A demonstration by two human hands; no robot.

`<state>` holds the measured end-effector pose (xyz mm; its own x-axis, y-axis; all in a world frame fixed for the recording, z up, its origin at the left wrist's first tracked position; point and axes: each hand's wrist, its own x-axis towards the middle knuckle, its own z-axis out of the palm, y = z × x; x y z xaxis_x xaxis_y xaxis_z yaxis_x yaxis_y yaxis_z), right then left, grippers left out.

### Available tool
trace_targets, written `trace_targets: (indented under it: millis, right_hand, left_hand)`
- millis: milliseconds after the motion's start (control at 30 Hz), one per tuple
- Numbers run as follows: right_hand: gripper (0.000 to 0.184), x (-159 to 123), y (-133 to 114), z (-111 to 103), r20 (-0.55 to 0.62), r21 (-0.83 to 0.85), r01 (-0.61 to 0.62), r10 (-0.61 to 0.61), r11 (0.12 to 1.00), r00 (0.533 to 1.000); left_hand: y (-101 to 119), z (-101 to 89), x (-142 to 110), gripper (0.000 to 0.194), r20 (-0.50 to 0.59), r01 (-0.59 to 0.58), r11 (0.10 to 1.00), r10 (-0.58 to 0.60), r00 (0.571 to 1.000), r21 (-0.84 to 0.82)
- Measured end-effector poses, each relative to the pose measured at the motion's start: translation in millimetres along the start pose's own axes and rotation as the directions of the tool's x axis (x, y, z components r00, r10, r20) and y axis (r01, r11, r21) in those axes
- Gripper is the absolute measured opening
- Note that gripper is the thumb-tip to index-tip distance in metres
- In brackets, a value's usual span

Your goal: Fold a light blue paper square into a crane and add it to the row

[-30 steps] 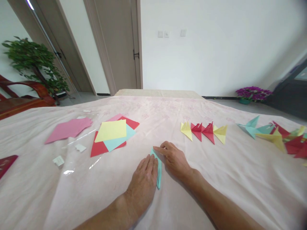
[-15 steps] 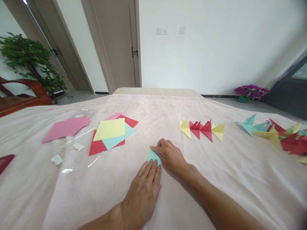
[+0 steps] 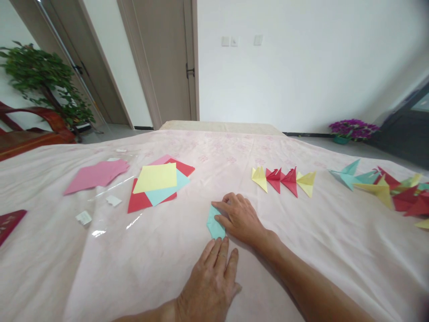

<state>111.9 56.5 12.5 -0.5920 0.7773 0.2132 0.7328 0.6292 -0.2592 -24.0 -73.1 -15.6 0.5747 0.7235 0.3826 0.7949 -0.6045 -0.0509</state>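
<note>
**Midway between the side edges of the surface (image 3: 150, 264), blue paper (image 3: 213, 223) is lying mostly bared**

The left hand (image 3: 213, 275), fingers straight and open, is resting at its near end, having slid back; that is leaving the right hand (image 3: 241, 218), thumb and forefinger parted, pressing it without gripping. Toward the left edge, a red item (image 3: 10, 223) is bearing unreadable lettering.

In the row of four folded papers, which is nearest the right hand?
The left-end yellow paper; the red papers and other yellow paper lie farther right.
</note>
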Motion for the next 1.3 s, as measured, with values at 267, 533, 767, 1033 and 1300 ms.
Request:
trace_targets:
  millis: [267, 533, 767, 1033, 1300]
  right_hand:
    - [0.032, -2, -1, 3, -0.041, -0.018, 0.002, -0.003, 1.000, 0.999]
    - [0.028, -5, -5, 0, -0.067, -0.049, 0.074, -0.077, 0.996, 0.995]
    - [0.010, -4, -6, 2, -0.033, -0.031, 0.144, -0.145, 0.989, 0.989]
    - [0.010, -5, -6, -5, 0.007, 0.060, 0.150, -0.151, 0.987, 0.989]
    - [0.004, -5, -1, -2, -0.015, 0.129, 0.131, -0.130, 0.983, 0.991]
  left_hand:
    - [-45, -15.2, 18, 0.017, -0.032, 0.273, 0.872, -0.312, 0.949, -0.406]
    - [-86, -10.6, 32, 0.011, 0.133, 0.589, 0.731, -0.583, 0.802, -0.344]
    - [-93, -13.4, 43, 0.012, 0.235, 0.655, 0.705, -0.611, 0.756, -0.272]
    - [-87, -7.7, 40, 0.010, 0.159, 0.592, 0.785, -0.571, 0.806, -0.183]
    - [-82, 4.8, 42, 0.037, 0.087, 0.294, 0.945, -0.284, 0.955, -0.146]
